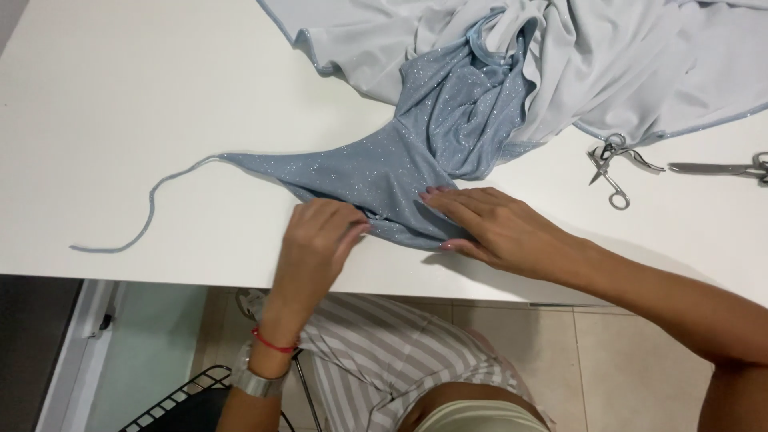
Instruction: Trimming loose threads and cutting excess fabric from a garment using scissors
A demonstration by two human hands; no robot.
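A piece of blue-grey fabric [384, 172] speckled with tiny shiny dots lies near the front edge of a white table [120, 104], spread into a rough triangle whose point runs leftward. From that point a thin strap [152, 200] of the same colour trails out, curves down and ends in a straight run to the left. The upper part of the speckled cloth bunches into soft folds and runs up into a larger, paler blue cloth [624, 64] heaped across the back right of the table, its edge bound in a darker shimmering trim. The left hand [316, 240] rests on the lower edge of the speckled piece, its fingers curled close together and pinching a small fold of the cloth against the thumb. The right hand [496, 224] lies flat on the fabric just beside it, fingers stretched out and held together, pressing the cloth down. To the right, apart from the hands, lie small metal snips [612, 164] and a pair of scissors [720, 168].
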